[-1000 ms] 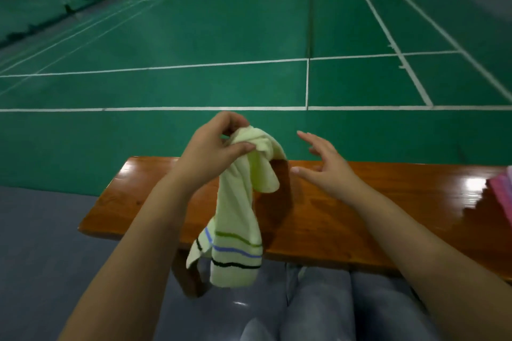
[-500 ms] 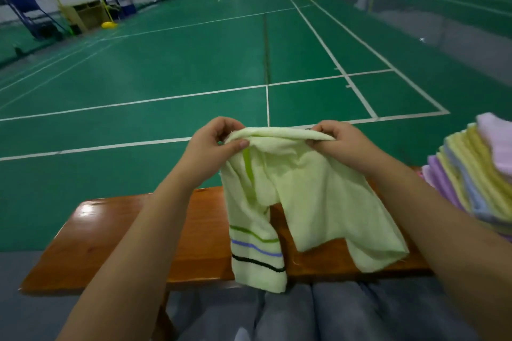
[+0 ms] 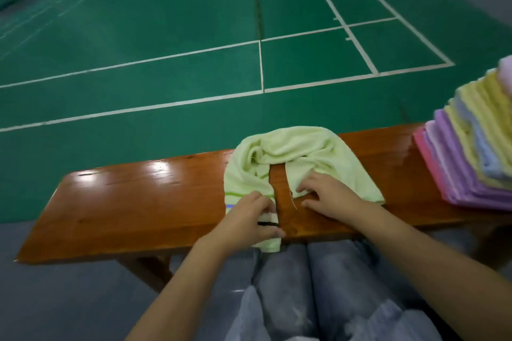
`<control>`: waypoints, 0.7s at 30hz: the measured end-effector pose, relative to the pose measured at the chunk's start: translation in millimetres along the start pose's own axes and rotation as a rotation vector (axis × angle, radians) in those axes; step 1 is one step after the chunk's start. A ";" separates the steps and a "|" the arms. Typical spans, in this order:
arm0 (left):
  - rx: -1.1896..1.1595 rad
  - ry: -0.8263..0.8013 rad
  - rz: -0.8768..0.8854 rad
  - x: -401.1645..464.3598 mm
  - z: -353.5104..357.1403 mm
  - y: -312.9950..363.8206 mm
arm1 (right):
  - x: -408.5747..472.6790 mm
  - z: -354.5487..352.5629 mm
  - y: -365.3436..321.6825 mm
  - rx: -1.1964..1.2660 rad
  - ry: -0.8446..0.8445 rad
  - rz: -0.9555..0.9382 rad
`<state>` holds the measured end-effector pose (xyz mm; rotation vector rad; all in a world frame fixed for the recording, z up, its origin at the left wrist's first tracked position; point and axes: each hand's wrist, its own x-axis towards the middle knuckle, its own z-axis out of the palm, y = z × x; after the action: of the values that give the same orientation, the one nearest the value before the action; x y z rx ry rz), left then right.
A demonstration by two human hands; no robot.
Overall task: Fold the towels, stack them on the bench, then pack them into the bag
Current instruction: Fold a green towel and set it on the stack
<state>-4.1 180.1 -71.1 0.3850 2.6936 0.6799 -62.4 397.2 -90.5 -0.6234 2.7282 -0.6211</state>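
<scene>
A pale green towel (image 3: 299, 152) with green, blue and black stripes lies bunched in an arch on the wooden bench (image 3: 138, 202). My left hand (image 3: 246, 224) grips its striped end, which hangs a little over the bench's near edge. My right hand (image 3: 329, 199) pinches the towel's other end, fingers on top and thumb at the edge. A strip of bare bench shows between the two ends. A stack of folded towels (image 3: 471, 152), pink, purple, yellow and blue, stands on the bench at the right. No bag is in view.
The bench's left half is bare and glossy. My knees in grey trousers (image 3: 304, 285) are just in front of the bench. Beyond it stretches a green court floor (image 3: 166, 36) with white lines; a grey floor lies under the bench.
The towel, held up in the air by both hands half a second ago, now lies on the bench. Both hands have come down to its two ends at the near edge.
</scene>
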 end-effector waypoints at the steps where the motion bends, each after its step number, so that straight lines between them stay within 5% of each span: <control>1: 0.048 -0.077 0.008 -4.4 9.5 -2.7 | 2.5 6.1 0.8 -0.008 0.025 0.009; 5: 0.171 -0.068 0.027 -7.4 16.8 -15.2 | 15.5 13.8 3.0 -0.016 0.122 0.136; 9: -0.377 0.151 -0.202 -10.4 -10.8 -13.9 | 16.9 9.2 -2.3 -0.088 0.258 0.131; 15: -1.094 0.720 -0.414 -15.4 -55.4 -35.3 | 12.0 -41.2 -16.1 0.672 0.495 0.281; 21: -0.909 0.588 -0.538 -13.2 -52.9 -51.5 | 21.9 -67.4 -16.1 1.221 0.459 0.511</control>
<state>-21.4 110.4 -49.5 -0.8381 2.3879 1.8793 -99.5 397.2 -28.0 0.5363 2.0370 -2.1180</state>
